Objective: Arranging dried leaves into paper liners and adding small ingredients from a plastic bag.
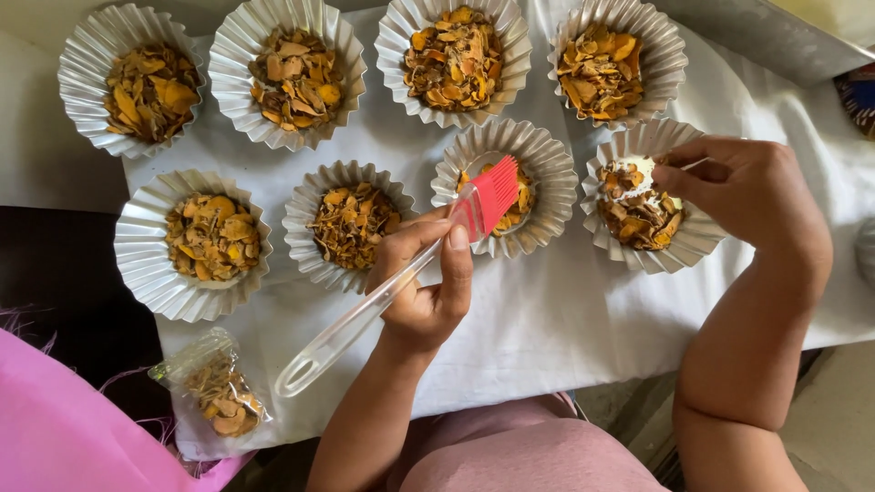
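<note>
Head view, looking down.

Bench (565,319): covered with a white cloth; bears eight fluted foil cups in two rows of four.

Back row, four cups (290,73): each filled with dried orange-yellow chips.

Front row, two left cups (191,244): filled with the same chips, untouched by either hand.

Third front cup (507,187): holds fewer chips, with bare foil showing around them. The brush head lies over its middle.

Fourth front cup (649,196): chips with a white patch at the upper part. The right hand is over its right rim.

Brush (415,273): red bristle head, clear handle with a loop at the end. It slants from lower left to upper right; the loop end hangs over the cloth near the front edge.

Left hand (424,282): grip clenched around the clear handle just below the red head, index finger laid along the shaft.

Right hand (743,187): fingers pinched together above the fourth cup on a thin pale stick or strip; what it is cannot be told for certain.

Bag (214,387): small clear packet of the same chips, lying at the front left corner of the cloth, well apart from both hands.

Pink cloth (55,428): at lower left, beside the bag.
</note>
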